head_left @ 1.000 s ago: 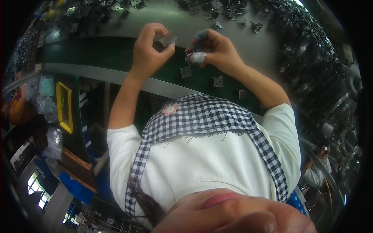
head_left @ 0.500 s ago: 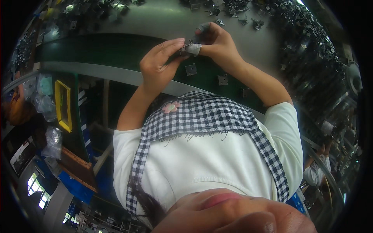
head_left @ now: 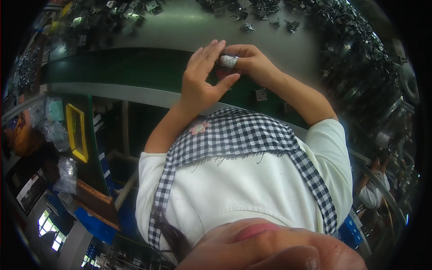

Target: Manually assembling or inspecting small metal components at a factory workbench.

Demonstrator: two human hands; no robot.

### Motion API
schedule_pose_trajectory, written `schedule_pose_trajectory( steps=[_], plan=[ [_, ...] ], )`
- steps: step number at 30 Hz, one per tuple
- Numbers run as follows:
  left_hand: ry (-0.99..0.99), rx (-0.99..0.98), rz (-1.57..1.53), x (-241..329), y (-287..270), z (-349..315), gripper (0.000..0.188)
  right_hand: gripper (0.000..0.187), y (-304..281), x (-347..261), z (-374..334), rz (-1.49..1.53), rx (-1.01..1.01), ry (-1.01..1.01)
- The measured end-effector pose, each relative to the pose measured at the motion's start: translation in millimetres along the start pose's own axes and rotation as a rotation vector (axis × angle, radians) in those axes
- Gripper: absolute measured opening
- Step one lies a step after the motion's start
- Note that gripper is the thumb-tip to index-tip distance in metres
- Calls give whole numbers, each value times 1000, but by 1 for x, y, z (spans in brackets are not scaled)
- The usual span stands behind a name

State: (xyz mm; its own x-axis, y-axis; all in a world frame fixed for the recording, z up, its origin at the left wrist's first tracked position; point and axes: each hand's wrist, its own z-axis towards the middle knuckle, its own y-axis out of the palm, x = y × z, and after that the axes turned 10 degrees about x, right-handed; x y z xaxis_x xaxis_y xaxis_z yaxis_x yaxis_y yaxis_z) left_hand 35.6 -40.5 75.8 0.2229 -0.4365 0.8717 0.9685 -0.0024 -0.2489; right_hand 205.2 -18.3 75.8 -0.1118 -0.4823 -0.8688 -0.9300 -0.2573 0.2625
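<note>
My left hand [head_left: 203,81] is open, its fingers stretched upward and its thumb spread toward my right hand. My right hand [head_left: 255,63] is closed, thumb and fingers pinching a small dark metal bracket [head_left: 221,56], mostly hidden. White tape [head_left: 228,61] wraps the right thumb. The left fingertips are right beside the bracket; whether they touch it I cannot tell. Below the right wrist a square metal bracket [head_left: 261,94] with small holes lies on the green work surface [head_left: 135,67]. Another metal piece [head_left: 286,107] sits nearer my right forearm.
Heaps of small metal parts [head_left: 360,49] cover the right side, with more piled at the far left [head_left: 121,18]. A grey metal edge [head_left: 117,90] borders the table. To the left are a yellow frame [head_left: 76,132] and plastic bags [head_left: 67,175]. Another person [head_left: 373,191] is at far right.
My left hand has let go of the bracket and opened, its fingers stretching upward. My right hand has turned and lowered slightly, its fingers closing in.
</note>
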Motion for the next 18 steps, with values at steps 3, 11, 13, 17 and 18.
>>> schedule_pose_trajectory(
  steps=[3, 11, 13, 17, 18],
  plan=[
    [417, 48, 505, -13, 0, 0, 56, 34, 5, 5, -2, -53, 106, -51],
    [-376, -372, 903, -26, -31, -7, 54, 25, -57, -31, 26, -1600, 604, -576],
    [-371, -601, 1069, -23, -30, -1, 52, 25, -71, -21, 38, -1669, 549, -558],
    [-113, -288, 907, -14, -29, 3, 44, 21, -67, -22, 21, -1047, 332, -394],
    [91, -103, 633, -14, -22, 6, 42, 21, -59, -19, 16, -1046, 331, -394]
  ],
)
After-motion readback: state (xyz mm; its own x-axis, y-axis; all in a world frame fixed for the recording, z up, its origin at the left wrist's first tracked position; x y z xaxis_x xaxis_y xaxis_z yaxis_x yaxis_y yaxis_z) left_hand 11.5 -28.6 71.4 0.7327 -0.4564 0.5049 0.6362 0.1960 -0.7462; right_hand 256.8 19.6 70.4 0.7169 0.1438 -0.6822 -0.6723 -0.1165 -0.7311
